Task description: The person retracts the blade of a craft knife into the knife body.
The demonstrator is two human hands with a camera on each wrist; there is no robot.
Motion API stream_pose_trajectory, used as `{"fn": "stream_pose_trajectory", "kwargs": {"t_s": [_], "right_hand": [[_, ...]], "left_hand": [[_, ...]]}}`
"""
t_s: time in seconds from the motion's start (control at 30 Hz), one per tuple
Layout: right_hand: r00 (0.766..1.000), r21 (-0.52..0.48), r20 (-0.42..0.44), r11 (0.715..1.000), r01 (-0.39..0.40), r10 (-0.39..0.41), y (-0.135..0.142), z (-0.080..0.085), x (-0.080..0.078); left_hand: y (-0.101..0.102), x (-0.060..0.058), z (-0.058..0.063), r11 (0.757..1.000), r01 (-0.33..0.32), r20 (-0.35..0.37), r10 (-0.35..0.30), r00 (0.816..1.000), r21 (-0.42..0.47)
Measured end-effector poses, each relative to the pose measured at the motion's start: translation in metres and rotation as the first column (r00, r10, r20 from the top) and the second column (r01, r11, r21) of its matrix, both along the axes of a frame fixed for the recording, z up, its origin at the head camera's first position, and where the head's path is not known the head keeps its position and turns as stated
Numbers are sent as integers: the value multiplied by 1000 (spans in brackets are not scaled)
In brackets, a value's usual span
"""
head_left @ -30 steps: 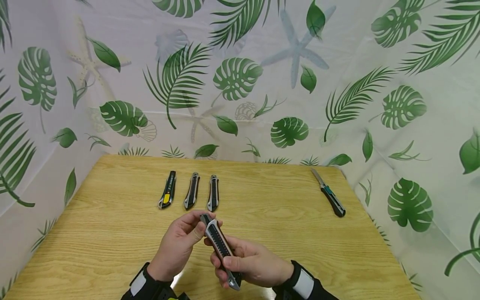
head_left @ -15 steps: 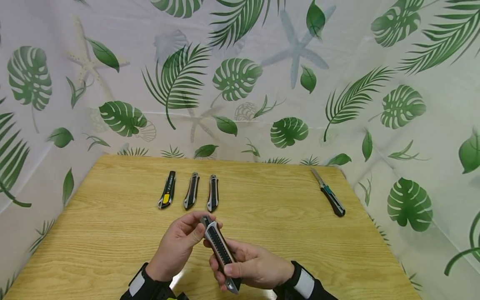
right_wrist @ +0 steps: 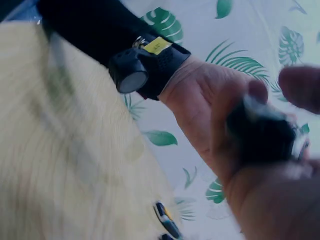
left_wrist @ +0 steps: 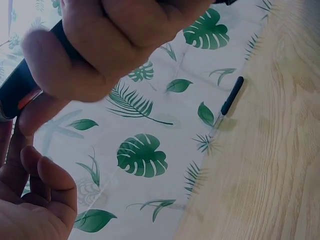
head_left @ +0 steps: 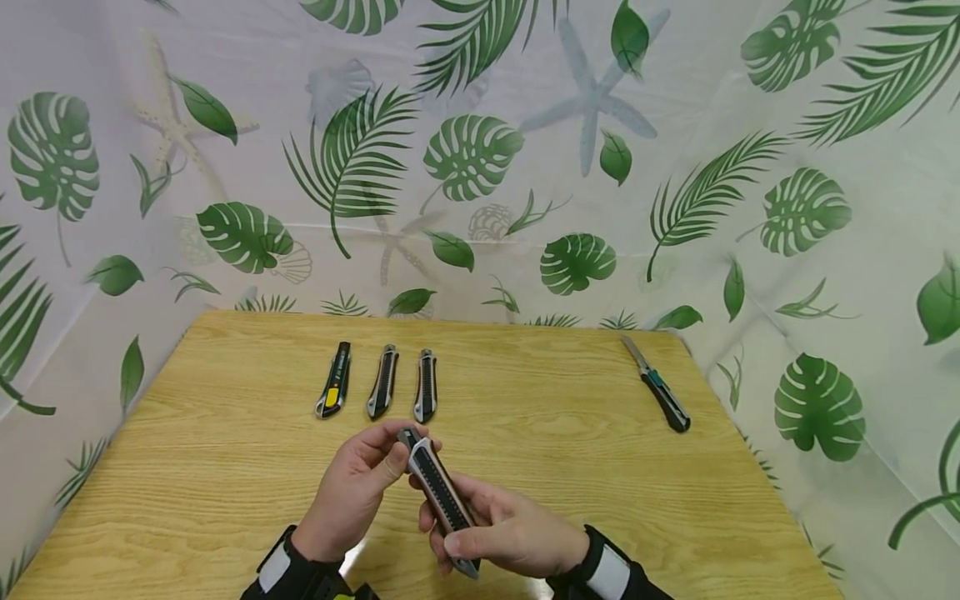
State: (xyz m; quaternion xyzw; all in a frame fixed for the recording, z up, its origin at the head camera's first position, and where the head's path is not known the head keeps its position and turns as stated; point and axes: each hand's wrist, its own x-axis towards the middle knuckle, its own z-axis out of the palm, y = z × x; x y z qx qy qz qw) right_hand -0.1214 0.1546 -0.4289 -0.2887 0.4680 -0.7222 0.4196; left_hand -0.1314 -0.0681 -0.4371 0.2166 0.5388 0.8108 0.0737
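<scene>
Holding the cutter (head_left: 441, 492) above the worktop (head_left: 570, 450), well short of the far edge, I pinch its nose with my left hand (head_left: 352, 487) and curl my right hand (head_left: 510, 527) round its rear half. My left wrist view catches the knife (head_left: 660, 389) near the far right corner; my right wrist view shows instead the yellow-marked cutter (head_left: 334, 381), left of the far edge's middle.

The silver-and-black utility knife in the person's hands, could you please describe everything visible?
The silver-and-black utility knife, seemingly metal and plastic, has a dark, notched strip along its middle. It slants above the yellow wooden table, far end pinched by the left hand, near end gripped by the right hand. Whether a blade protrudes is unclear.
</scene>
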Motion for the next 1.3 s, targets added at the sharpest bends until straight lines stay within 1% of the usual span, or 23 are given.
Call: {"fn": "stream_pose_trajectory", "kwargs": {"t_s": [0.03, 0.07, 0.1, 0.13, 0.17, 0.2, 0.27, 0.33, 0.4, 0.43, 0.47, 0.5, 0.6, 0.67, 0.7, 0.77, 0.8, 0.87, 0.9, 1.03, 1.13, 1.17, 1.3], "right_hand": [[997, 46, -50, 997, 62, -60, 0, -1, 0], [986, 90, -114, 987, 132, -121, -1, -1, -1], [964, 134, -192, 969, 210, -182, -1, -3, -1], [930, 171, -280, 940, 295, -240, -2, -4, -2], [882, 194, -373, 906, 377, -287, -3, -5, -3], [823, 201, -469, 869, 453, -321, -3, -7, -3], [682, 196, -644, 787, 585, -346, -4, -11, -4], [540, 162, -770, 715, 681, -339, -3, -15, -5], [433, 125, -843, 667, 734, -319, -1, -17, -5], [397, 112, -864, 650, 752, -310, 0, -18, -5], [375, 104, -876, 641, 761, -303, 1, -18, -6], [355, 95, -887, 635, 767, -296, 2, -19, -7], [312, 81, -909, 615, 784, -278, 6, -19, -11], [303, 92, -914, 591, 802, -269, 9, -18, -16], [306, 101, -913, 579, 809, -269, 11, -17, -20], [329, 130, -902, 548, 826, -281, 15, -14, -28], [346, 151, -893, 532, 833, -289, 17, -12, -33], [378, 190, -872, 497, 847, -311, 21, -9, -46], [387, 206, -864, 475, 856, -321, 23, -8, -53], [396, 266, -862, 383, 885, -316, 33, -10, -88], [415, 325, -869, 324, 889, -268, 39, -15, -115], [428, 349, -869, 305, 886, -247, 41, -16, -122], [464, 433, -872, 199, 879, -154, 42, -24, -150]], "left_hand": [[0, 0, 0, 1000, -22, 3, 22, 1000, -14], [0, 0, -1, 999, -46, 5, 46, 999, -28], [1, 0, -2, 996, -72, 2, 72, 997, -45], [1, -1, -3, 993, -99, -6, 98, 995, -63], [2, -1, -4, 989, -127, -12, 126, 992, -79], [3, -2, -5, 984, -153, -19, 152, 988, -93], [5, -3, -8, 970, -205, -58, 199, 978, -131], [8, -3, -10, 957, -242, -96, 229, 969, -162], [10, -3, -11, 943, -271, -125, 250, 960, -194], [11, -3, -11, 937, -281, -139, 256, 957, -207], [12, -3, -11, 932, -287, -142, 261, 955, -219], [13, -3, -11, 926, -294, -146, 266, 953, -235], [14, -2, -8, 903, -321, -140, 292, 946, -284], [16, 0, -2, 885, -341, -140, 312, 940, -317], [17, 1, 0, 875, -350, -138, 322, 937, -334], [18, 4, 6, 859, -359, -121, 339, 933, -366], [18, 5, 7, 855, -356, -110, 341, 934, -377], [19, 6, 9, 853, -337, -81, 334, 939, -398], [20, 7, 9, 853, -327, -72, 327, 942, -406], [22, 6, 4, 862, -290, -40, 301, 953, -417], [22, 5, -2, 862, -267, 0, 295, 955, -431], [22, 5, -4, 863, -259, 15, 294, 956, -435], [21, 5, -6, 864, -235, 45, 284, 958, -445]]}}
